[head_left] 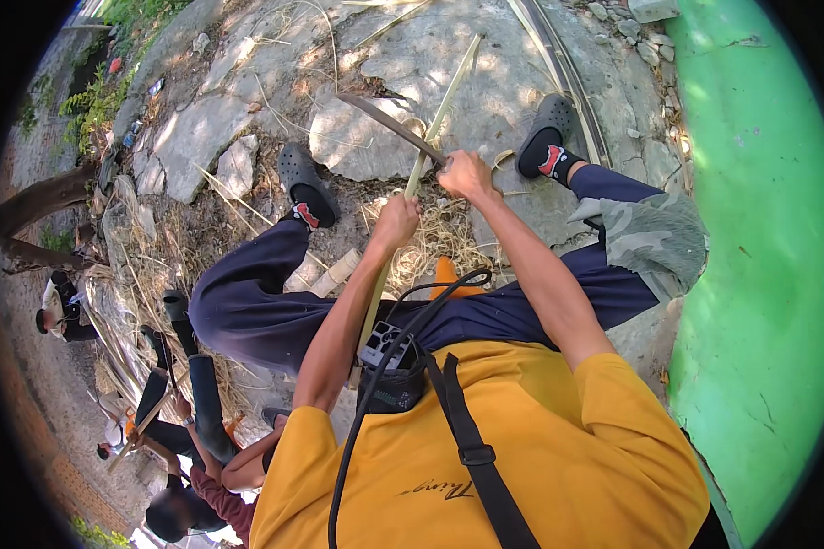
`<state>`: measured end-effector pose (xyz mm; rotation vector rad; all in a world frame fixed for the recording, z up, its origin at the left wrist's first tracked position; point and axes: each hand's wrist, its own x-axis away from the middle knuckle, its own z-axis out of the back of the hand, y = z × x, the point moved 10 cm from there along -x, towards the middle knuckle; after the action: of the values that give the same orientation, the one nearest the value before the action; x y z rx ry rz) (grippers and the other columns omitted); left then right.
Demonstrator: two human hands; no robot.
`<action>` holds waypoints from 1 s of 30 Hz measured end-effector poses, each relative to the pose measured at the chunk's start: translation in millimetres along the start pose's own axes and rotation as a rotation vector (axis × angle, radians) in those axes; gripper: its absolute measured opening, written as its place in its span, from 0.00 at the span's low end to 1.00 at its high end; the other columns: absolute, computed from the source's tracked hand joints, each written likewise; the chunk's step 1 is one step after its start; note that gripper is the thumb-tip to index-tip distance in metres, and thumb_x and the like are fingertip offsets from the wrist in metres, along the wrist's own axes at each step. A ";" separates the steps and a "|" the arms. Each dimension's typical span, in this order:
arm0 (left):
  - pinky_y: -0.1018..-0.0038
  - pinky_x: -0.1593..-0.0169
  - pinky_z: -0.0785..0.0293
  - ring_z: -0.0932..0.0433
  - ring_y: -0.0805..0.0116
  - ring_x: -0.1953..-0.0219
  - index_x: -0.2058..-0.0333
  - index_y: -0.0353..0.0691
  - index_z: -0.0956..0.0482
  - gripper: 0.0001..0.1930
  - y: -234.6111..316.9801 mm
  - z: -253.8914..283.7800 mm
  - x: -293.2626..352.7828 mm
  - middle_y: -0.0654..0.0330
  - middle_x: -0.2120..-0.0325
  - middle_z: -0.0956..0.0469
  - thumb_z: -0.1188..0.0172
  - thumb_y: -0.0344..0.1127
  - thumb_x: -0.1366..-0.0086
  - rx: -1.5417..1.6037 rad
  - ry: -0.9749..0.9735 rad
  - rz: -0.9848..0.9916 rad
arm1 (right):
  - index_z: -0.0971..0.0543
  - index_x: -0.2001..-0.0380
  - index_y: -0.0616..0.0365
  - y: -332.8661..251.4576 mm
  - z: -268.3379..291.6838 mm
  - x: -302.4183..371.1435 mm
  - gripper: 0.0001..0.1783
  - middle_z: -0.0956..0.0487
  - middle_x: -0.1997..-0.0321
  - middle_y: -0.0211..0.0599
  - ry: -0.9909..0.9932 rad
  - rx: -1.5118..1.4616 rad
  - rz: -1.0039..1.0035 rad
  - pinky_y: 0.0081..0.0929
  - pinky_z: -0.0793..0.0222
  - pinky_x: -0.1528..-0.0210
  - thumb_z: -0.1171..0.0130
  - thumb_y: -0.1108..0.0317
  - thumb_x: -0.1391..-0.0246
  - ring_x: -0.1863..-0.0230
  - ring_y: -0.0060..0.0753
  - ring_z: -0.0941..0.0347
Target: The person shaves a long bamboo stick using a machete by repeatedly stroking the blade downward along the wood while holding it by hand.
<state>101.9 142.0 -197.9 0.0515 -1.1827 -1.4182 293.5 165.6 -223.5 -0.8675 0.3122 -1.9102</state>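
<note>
My left hand (396, 220) grips a long pale bamboo strip (441, 110) that runs from my lap out over the stone ground. My right hand (464, 172) holds the handle of a curved dark blade (384, 119), its edge laid against the strip just beyond my left hand. A heap of thin pale shavings (439, 240) lies between my legs. My feet in dark clogs (307, 183) (545, 133) rest on the stones.
A bright green wall (760, 229) stands on the right. More bamboo strips (558, 64) lie on the flat stones ahead. At the left, other people (192, 457) sit among bamboo pieces and dry grass, with a tree trunk (37, 201) beyond.
</note>
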 end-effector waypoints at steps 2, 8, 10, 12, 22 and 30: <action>0.57 0.65 0.27 0.20 0.49 0.73 0.67 0.28 0.23 0.19 -5.3 -0.1 -5.0 0.44 0.78 0.22 0.55 0.40 0.27 -0.056 -0.050 -0.022 | 0.14 0.63 0.50 -10.7 -5.0 15.5 0.17 0.16 0.62 0.53 0.004 0.007 0.043 0.47 0.23 0.51 0.39 0.60 0.58 0.57 0.58 0.19; 0.66 0.78 0.36 0.34 0.70 0.84 0.69 0.36 0.28 0.17 -20.1 -15.2 0.4 0.62 0.84 0.32 0.56 0.42 0.25 0.068 -0.049 0.007 | 0.14 0.62 0.49 -6.6 -15.1 22.0 0.18 0.16 0.64 0.52 -0.059 0.013 0.128 0.46 0.23 0.53 0.38 0.60 0.60 0.59 0.58 0.19; 0.64 0.75 0.31 0.29 0.65 0.81 0.68 0.33 0.26 0.18 -9.3 -14.6 -4.0 0.58 0.83 0.28 0.56 0.41 0.26 0.152 -0.088 0.022 | 0.14 0.61 0.51 12.9 -3.8 1.3 0.20 0.16 0.63 0.52 0.040 0.008 0.040 0.46 0.23 0.53 0.38 0.60 0.60 0.58 0.58 0.19; 0.68 0.79 0.36 0.34 0.70 0.85 0.68 0.35 0.28 0.17 -27.5 -12.5 2.0 0.63 0.84 0.31 0.56 0.41 0.25 0.250 -0.192 0.219 | 0.15 0.60 0.54 15.0 -17.7 4.9 0.21 0.16 0.63 0.52 0.006 0.020 0.008 0.46 0.23 0.53 0.38 0.60 0.60 0.58 0.58 0.19; 0.62 0.71 0.28 0.22 0.58 0.78 0.63 0.31 0.28 0.15 -9.0 15.1 -7.7 0.48 0.74 0.22 0.51 0.41 0.28 -0.024 -0.108 0.006 | 0.15 0.69 0.52 -38.7 -14.0 45.2 0.13 0.17 0.71 0.51 -0.079 -0.041 0.170 0.48 0.24 0.59 0.41 0.61 0.60 0.66 0.60 0.20; 0.50 0.54 0.26 0.22 0.40 0.58 0.57 0.29 0.33 0.17 11.4 110.4 -14.6 0.35 0.60 0.26 0.39 0.32 0.39 -0.503 0.088 -0.164 | 0.17 0.70 0.62 -46.4 -41.3 25.4 0.20 0.17 0.70 0.51 -0.099 -0.282 0.103 0.44 0.24 0.59 0.35 0.54 0.58 0.64 0.55 0.19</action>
<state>43.1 222.1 -146.4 -0.1422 -0.7368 -1.8046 226.9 160.5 -216.3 -1.1061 0.5646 -1.7461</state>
